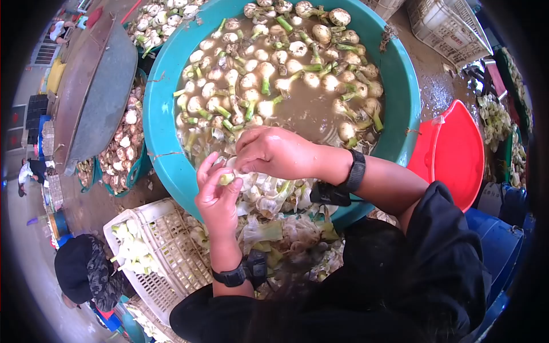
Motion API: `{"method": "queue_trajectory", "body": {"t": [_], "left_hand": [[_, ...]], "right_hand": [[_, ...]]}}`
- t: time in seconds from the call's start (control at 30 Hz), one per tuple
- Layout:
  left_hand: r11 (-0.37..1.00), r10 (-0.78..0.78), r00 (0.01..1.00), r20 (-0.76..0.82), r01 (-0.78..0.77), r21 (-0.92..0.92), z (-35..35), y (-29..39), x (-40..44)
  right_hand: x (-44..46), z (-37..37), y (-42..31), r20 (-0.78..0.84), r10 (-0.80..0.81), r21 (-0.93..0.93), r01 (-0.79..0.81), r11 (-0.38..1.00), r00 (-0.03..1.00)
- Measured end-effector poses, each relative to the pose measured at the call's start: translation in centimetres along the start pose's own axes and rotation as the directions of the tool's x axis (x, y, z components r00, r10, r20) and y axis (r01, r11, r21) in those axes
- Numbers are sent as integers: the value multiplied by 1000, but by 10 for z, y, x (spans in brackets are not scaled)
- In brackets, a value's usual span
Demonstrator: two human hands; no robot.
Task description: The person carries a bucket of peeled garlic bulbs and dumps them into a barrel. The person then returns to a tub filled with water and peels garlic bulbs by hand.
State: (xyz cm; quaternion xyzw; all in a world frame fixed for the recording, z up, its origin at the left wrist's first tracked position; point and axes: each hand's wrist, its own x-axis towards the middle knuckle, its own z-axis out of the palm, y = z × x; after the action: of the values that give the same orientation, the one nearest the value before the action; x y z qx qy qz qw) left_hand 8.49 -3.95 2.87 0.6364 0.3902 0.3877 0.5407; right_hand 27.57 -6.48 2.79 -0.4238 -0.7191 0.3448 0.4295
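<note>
Right now, the left hand (216, 193) pinches a pale garlic piece (227, 179) between thumb and fingers; the right hand (269, 151) curls beside it (whether it grips anything, I can't tell). Loose husks (274, 197) lie just below, by the near side of the teal tub (162, 114). Pale, seemingly stripped garlic (134, 251) sits in the white crate (171, 243), yet many skin-on bulbs (266, 70) in murky water suggest plenty is left.

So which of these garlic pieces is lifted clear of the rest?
The garlic piece pinched in the left hand, its pale-green end showing by the thumb; the others lie in the teal tub or heaped around it.
</note>
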Motion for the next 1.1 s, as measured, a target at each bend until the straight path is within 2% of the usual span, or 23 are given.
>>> {"method": "queue_trajectory", "body": {"t": [0.03,0.1,0.17,0.2,0.23,0.27,0.3,0.33,0.37,0.4,0.43,0.5,0.57,0.6,0.7,0.77,0.83,0.9,0.93,0.97,1.03,1.07,1.1], "left_hand": [[1000,-7,1000,13,7,7,-1,-1,-1],[1000,-14,1000,20,14,13,-2,-6,-4],[932,-266,961,-74,237,-274,0,-12,-7],[932,-269,960,-73,240,-272,-2,-11,-6],[842,-408,904,-130,318,-437,-5,-6,-3],[722,-541,825,-162,357,-593,-8,-2,1],[725,-538,826,-170,350,-593,-7,3,3],[726,-569,782,-253,334,-601,-4,6,4],[727,-597,731,-331,319,-608,-2,9,4],[780,-554,737,-387,299,-549,-2,9,4],[781,-554,737,-387,299,-548,-3,6,3],[938,-302,851,-429,185,-293,-3,-3,-2],[967,-232,878,-418,162,-197,4,2,-3],[987,-161,901,-403,135,-93,7,4,-4],[989,-144,908,-394,146,-26,10,5,-6],[976,-215,856,-469,173,-132,9,-1,-2],[953,-288,794,-535,185,-239,4,0,5],[837,-524,662,-536,281,-470,-6,8,12],[853,-501,688,-525,290,-434,-10,3,11],[851,-503,686,-526,289,-438,-9,2,8],[827,-543,665,-514,315,-466,-3,0,1],[824,-547,668,-505,321,-467,-3,1,-3],[873,-464,717,-520,272,-404,-9,2,-8]], "right_hand": [[1,1,1,-3,-5,1,5,1000,1000],[0,2,4,9,-122,-219,121,968,993],[-8,5,5,34,-149,-277,152,949,988],[-15,8,6,60,-174,-331,184,925,983],[-27,16,9,60,-174,-328,184,927,983],[-41,28,15,118,-176,-445,211,870,977],[-51,36,24,176,-174,-554,243,796,969],[-58,39,37,309,120,-670,127,731,943],[-57,35,37,377,416,-785,47,618,828],[-59,29,35,228,420,-816,-63,575,878],[-56,27,32,227,419,-816,-63,575,879],[-28,20,5,-117,287,-350,-310,884,951],[-6,24,-7,-288,-9,-190,-48,981,957],[0,26,-9,-259,-20,-163,-24,986,966],[7,22,-9,-135,13,-172,-36,985,991],[-4,24,-14,-100,23,-218,-44,975,995],[-26,34,2,159,-190,-519,246,819,969],[-48,40,27,270,166,-596,29,802,948],[-54,40,33,172,285,-624,-120,772,943],[-47,34,25,177,286,-626,-117,771,942],[-23,26,1,-129,187,-271,-216,938,974],[-15,40,4,-217,102,-72,-121,990,971],[-5,31,-3,134,220,-40,-216,976,966]]}}
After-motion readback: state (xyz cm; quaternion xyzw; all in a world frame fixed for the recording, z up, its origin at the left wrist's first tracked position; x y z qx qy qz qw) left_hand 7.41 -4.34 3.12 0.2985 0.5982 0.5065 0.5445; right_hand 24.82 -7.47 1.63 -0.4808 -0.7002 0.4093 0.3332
